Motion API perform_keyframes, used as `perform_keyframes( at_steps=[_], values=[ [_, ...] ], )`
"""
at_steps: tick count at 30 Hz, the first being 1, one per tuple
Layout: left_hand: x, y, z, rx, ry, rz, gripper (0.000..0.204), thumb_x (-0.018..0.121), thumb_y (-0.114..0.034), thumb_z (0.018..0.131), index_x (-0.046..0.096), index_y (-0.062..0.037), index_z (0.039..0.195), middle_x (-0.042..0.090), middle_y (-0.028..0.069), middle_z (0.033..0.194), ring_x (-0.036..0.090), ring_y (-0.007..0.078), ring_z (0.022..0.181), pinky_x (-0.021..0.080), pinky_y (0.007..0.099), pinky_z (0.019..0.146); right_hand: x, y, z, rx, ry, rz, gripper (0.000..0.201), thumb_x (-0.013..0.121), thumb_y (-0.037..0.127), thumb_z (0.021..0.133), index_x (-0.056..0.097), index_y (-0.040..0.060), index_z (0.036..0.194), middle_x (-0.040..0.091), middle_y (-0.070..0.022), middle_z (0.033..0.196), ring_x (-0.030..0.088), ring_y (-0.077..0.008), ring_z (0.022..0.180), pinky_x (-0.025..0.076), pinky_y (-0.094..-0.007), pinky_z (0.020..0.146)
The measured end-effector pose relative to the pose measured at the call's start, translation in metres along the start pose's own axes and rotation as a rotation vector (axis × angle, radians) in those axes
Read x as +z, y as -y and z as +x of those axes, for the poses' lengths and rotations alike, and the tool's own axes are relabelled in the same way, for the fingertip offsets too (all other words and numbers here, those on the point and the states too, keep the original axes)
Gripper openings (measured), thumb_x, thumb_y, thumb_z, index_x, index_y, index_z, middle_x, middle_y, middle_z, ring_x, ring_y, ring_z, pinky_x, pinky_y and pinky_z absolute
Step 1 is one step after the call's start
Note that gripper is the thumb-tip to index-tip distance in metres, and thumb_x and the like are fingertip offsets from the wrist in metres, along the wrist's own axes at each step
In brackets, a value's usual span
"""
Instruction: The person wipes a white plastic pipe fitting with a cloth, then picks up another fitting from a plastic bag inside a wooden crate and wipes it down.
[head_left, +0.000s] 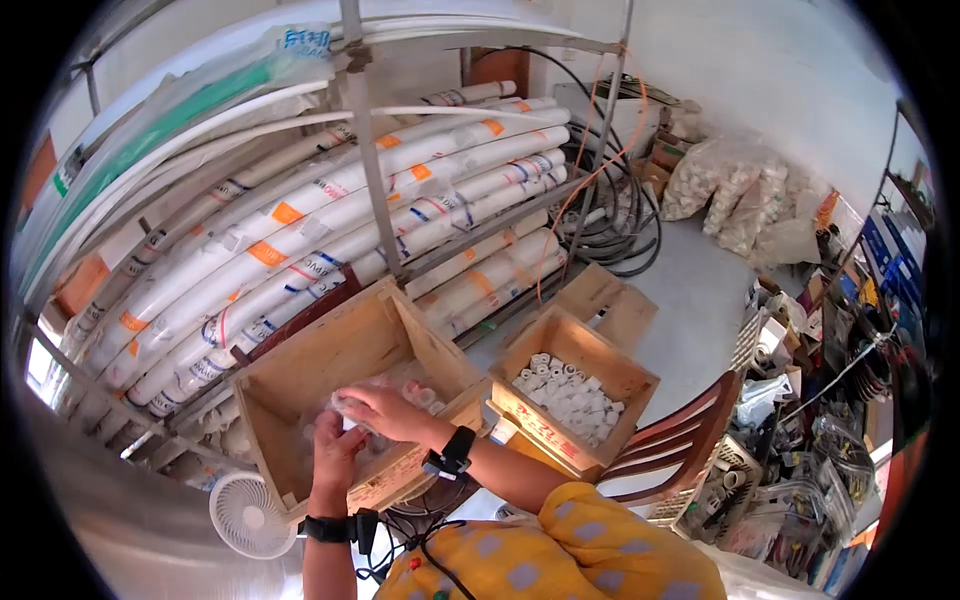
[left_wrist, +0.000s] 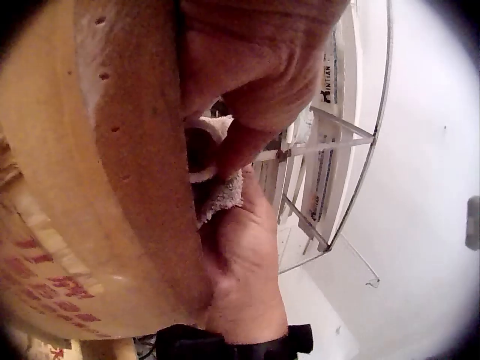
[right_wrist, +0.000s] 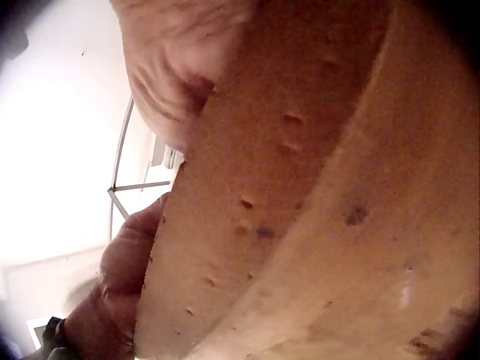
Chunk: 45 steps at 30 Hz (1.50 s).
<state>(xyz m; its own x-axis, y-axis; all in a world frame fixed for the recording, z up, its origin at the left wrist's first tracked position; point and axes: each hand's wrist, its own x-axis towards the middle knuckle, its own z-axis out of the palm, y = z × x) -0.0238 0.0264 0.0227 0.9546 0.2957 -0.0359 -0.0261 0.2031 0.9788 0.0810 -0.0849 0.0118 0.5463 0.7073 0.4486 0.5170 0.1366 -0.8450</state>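
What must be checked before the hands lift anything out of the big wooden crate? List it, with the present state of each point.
1. Both hands inside the big crate: ok; the left hand and right hand reach in over its front wall.
2. Something gripped: ok for the left hand, which pinches a white cloth-like piece; cannot tell for the right hand.
3. What lies in the crate: cannot tell; only pale shapes show under the hands.
4. Small crate within reach: ok; it sits just right of the big one, open, holding white fittings.
5. Room beside the crates: not ok; a chair and a fan crowd close.
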Motion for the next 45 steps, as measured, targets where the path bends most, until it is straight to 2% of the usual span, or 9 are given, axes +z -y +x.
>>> perform_keyframes(
  at_steps=[5,8,9,14,21,33,39,42,45],
  values=[
    [0.004,-0.005,-0.003,0.035,-0.059,0.124,0.029,0.059,0.0,0.073,0.058,-0.0055,0.102,0.055,-0.0032,0.083,0.049,0.0054,0.068,0.039,0.021,0.056,0.004,-0.008,0.001,0.055,-0.001,-0.095,0.032,0.05,0.029,0.092,0.058,0.003,0.11,0.06,-0.0159,0.104,0.054,-0.0314,0.102,0.04,-0.0394,0.091],
    [0.001,0.003,0.0,0.062,-0.038,0.126,0.032,0.065,-0.004,0.074,0.056,-0.004,0.106,0.055,-0.0025,0.083,0.049,0.0057,0.069,0.039,0.0211,0.057,-0.006,0.011,0.001,0.124,-0.027,-0.075,0.032,0.048,0.032,0.094,0.057,0.0024,0.103,0.063,-0.0176,0.087,0.062,-0.0271,0.079,0.047,-0.0362,0.071],
    [-0.002,0.007,0.002,0.043,-0.034,0.135,0.033,0.066,-0.005,0.075,0.056,-0.005,0.106,0.055,-0.0018,0.084,0.05,0.0064,0.069,0.04,0.0216,0.057,-0.007,0.009,0.001,0.168,-0.031,-0.054,0.024,0.052,0.024,0.091,0.058,0.0009,0.096,0.061,-0.0208,0.088,0.06,-0.0349,0.083,0.046,-0.0414,0.071],
    [0.003,-0.005,0.0,-0.141,0.058,-0.035,0.038,0.065,-0.009,0.082,0.051,-0.0065,0.116,0.059,-0.0014,0.09,0.057,0.007,0.074,0.044,0.0201,0.062,-0.008,0.003,0.0,0.195,-0.182,-0.141,0.026,0.048,0.025,0.094,0.055,0.0007,0.094,0.06,-0.022,0.086,0.058,-0.0389,0.078,0.045,-0.0428,0.066],
    [-0.004,0.013,0.005,0.056,-0.028,0.009,0.041,0.068,-0.006,0.079,0.051,-0.0015,0.116,0.059,0.002,0.092,0.055,0.0084,0.077,0.047,0.0229,0.067,-0.003,0.001,0.002,0.1,-0.042,0.012,0.043,0.059,0.036,0.088,0.054,0.0002,0.111,0.064,-0.0213,0.093,0.063,-0.0299,0.087,0.048,-0.0348,0.075],
    [-0.002,0.007,0.002,-0.058,-0.03,-0.014,0.041,0.071,-0.01,0.076,0.053,-0.0005,0.111,0.059,0.0036,0.083,0.054,0.0085,0.069,0.044,0.0217,0.06,-0.008,-0.012,0.001,0.068,-0.131,-0.128,0.026,0.051,0.025,0.094,0.052,0.0,0.087,0.054,-0.017,0.068,0.052,-0.0227,0.06,0.042,-0.0352,0.057],
    [-0.003,0.006,0.003,-0.085,-0.003,-0.106,0.038,0.069,-0.009,0.078,0.054,-0.0008,0.111,0.059,0.0026,0.082,0.054,0.0079,0.067,0.044,0.0214,0.058,-0.01,-0.009,0.001,0.177,-0.236,0.046,0.03,0.049,0.028,0.095,0.055,-0.0003,0.087,0.059,-0.0112,0.074,0.055,-0.0217,0.068,0.045,-0.0324,0.063],
    [-0.002,0.005,0.0,-0.025,-0.068,-0.045,0.037,0.07,-0.006,0.076,0.054,-0.0005,0.109,0.058,0.0027,0.083,0.053,0.0079,0.069,0.043,0.022,0.059,-0.005,-0.007,0.004,-0.172,-0.222,-0.024,0.028,0.05,0.026,0.095,0.058,-0.0003,0.09,0.061,-0.0103,0.087,0.058,-0.0214,0.082,0.046,-0.0302,0.074],
    [-0.002,0.005,-0.001,0.026,-0.109,0.054,0.039,0.068,-0.005,0.074,0.052,-0.0008,0.11,0.057,0.0026,0.084,0.052,0.0081,0.071,0.043,0.0224,0.06,-0.011,0.004,0.004,-0.124,-0.021,-0.035,0.024,0.052,0.022,0.094,0.06,-0.0006,0.093,0.061,-0.0106,0.096,0.058,-0.0214,0.093,0.045,-0.0303,0.082]
  ],
)
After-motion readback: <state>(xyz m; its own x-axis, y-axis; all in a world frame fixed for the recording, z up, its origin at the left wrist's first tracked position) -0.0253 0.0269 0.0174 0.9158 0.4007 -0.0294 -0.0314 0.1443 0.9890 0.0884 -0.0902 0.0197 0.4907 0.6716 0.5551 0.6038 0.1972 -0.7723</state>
